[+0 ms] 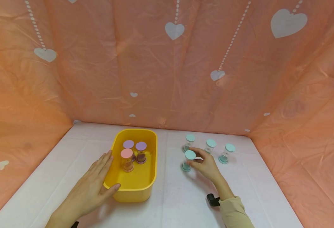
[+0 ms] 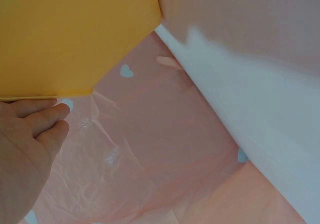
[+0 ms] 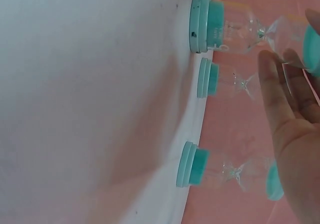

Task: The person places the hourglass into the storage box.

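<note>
My right hand (image 1: pixel 207 166) pinches a teal-capped hourglass (image 1: pixel 186 166) near its top, thumb on the near side and fingers behind. In the right wrist view that hourglass (image 3: pixel 232 26) stands upright, teal sand at its bottom. My left hand (image 1: pixel 93 180) rests along the left rim of a yellow tub (image 1: pixel 135 193), fingers straight and thumb by the near corner. The left wrist view shows those fingertips against the yellow wall (image 2: pixel 65 44). Inside the tub stand a pink-capped hourglass (image 1: pixel 128 161) and two purple-capped hourglasses, one (image 1: pixel 141 153) at right, the other (image 1: pixel 128 144) partly hidden behind the pink one.
Close around the right hand stand more teal hourglasses: one (image 1: pixel 189 142) behind, one (image 1: pixel 210 144) partly covered by the fingers, one (image 1: pixel 227 153) to the right. A white cloth (image 1: pixel 172 202) covers the table. Orange-pink heart-patterned sheets (image 1: pixel 155 79) enclose its back and sides.
</note>
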The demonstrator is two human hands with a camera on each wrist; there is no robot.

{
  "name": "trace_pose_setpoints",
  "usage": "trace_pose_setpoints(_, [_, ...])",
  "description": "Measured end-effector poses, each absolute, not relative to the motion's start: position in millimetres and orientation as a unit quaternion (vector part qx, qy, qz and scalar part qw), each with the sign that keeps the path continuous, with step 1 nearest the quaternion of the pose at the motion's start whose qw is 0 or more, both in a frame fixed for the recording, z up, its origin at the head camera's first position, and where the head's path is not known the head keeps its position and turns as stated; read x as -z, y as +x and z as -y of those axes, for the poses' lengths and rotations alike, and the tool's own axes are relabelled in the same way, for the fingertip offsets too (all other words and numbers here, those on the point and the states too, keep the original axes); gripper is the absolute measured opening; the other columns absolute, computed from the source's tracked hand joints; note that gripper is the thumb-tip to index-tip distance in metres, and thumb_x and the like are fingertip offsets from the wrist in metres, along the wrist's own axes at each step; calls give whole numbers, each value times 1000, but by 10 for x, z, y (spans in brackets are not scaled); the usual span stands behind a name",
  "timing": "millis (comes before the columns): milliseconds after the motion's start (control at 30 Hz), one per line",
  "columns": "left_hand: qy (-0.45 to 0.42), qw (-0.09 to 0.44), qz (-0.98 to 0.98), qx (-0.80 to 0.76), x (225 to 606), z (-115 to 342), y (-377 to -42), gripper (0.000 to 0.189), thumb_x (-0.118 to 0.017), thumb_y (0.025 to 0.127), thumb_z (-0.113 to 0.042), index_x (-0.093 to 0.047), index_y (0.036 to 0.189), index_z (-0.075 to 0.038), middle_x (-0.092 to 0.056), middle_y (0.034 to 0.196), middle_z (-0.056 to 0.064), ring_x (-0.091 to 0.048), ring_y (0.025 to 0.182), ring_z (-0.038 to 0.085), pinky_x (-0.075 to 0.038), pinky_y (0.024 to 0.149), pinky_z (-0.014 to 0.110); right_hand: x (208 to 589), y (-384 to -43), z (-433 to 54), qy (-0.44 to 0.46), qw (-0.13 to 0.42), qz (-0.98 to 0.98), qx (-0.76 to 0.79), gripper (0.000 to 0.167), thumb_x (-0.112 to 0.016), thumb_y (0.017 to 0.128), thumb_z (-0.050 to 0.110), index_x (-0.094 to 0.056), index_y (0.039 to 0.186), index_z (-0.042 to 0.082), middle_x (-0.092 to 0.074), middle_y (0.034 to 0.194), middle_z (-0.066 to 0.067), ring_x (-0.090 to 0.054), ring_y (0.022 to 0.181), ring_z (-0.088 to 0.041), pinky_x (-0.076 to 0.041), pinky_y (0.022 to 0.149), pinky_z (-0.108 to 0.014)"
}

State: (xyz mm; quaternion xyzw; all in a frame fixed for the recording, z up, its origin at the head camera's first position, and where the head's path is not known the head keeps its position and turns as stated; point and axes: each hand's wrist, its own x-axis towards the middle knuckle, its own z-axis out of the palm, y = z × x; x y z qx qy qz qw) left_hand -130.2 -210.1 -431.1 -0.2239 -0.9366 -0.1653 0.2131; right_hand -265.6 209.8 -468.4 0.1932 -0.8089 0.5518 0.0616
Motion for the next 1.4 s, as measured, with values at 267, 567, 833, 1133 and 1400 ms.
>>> trace_pose_setpoints(267, [-227,216,935,165,4310,2095,-1314,91,-73,94,-46,-37,156,10,-26,168,25,-35,150,44,6,123,15,4663,-2637,-2086,180,57,813,-551,55,-84,85,0,-65,137,1,-68,129,-15,-65,115,-25,-59,98,-38])
trace_pose_setpoints(567, [-225,214,936,166,4316,2093,-1313,91,-72,95,-47,-36,157,9,-25,169,24,-34,150,45,6,123,15,4602,-2601,-2042,174,63,821,-540,54,-81,85,-5,-63,135,-6,-67,127,-20,-65,114,-31,-59,97,-40])
trace_pose_setpoints(833, [-222,208,938,168,4310,2090,-1308,91,-72,95,-47,-35,157,8,-26,168,24,-34,150,44,6,123,14,4471,-2594,-2010,213,88,806,-545,51,-85,85,2,-67,133,1,-70,123,-15,-66,110,-25,-62,92,-35])
trace_pose_setpoints(1133, [-224,209,937,169,4309,2103,-1306,91,-72,95,-47,-35,157,8,-25,169,23,-34,150,44,6,123,15,4213,-2574,-1840,258,131,779,-556,49,-86,82,-1,-69,128,-2,-70,114,-15,-66,102,-11,-63,85,-30])
trace_pose_setpoints(1400, [-224,212,936,169,4309,2096,-1310,90,-72,95,-48,-37,156,9,-25,168,23,-33,151,42,6,123,15,3954,-2546,-1674,301,158,763,-550,48,-86,82,-2,-69,128,-2,-71,111,-12,-67,100,-14,-63,83,-30])
